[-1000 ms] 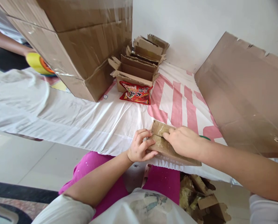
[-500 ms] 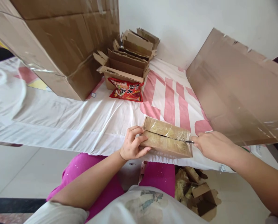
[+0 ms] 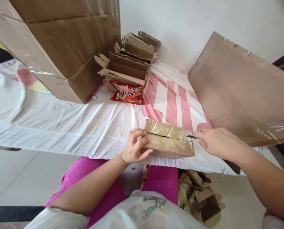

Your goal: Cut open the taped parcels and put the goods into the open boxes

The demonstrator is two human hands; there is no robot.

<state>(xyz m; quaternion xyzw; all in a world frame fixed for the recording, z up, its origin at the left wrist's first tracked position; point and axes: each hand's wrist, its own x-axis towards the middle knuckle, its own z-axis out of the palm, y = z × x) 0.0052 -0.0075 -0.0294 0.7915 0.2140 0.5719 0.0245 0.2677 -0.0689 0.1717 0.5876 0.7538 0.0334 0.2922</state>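
A small cardboard box point(image 3: 168, 148) sealed with shiny clear tape lies at the near edge of the cloth-covered table. Along the middle of its top runs a slit through the tape, dark where it gapes. My left hand point(image 3: 136, 147) grips the box's left end, fingers on top and thumb along the near side. In my right hand point(image 3: 213, 141) is a thin-bladed knife point(image 3: 191, 137), its handle hidden by my fingers. The blade points left, over the right end of the slit; I cannot tell whether it touches the box.
Several open cardboard boxes point(image 3: 129, 70) stand in a row at the back, with a red food packet point(image 3: 127, 93) leaning on the nearest. A large carton point(image 3: 61, 47) rises at left, a big cardboard panel point(image 3: 242, 92) at right. Discarded boxes point(image 3: 207, 203) lie on the floor below.
My right hand has drawn the knife up and slightly back from the box's right end; more blade shows now. My left hand stays on the box. The view has shifted slightly.
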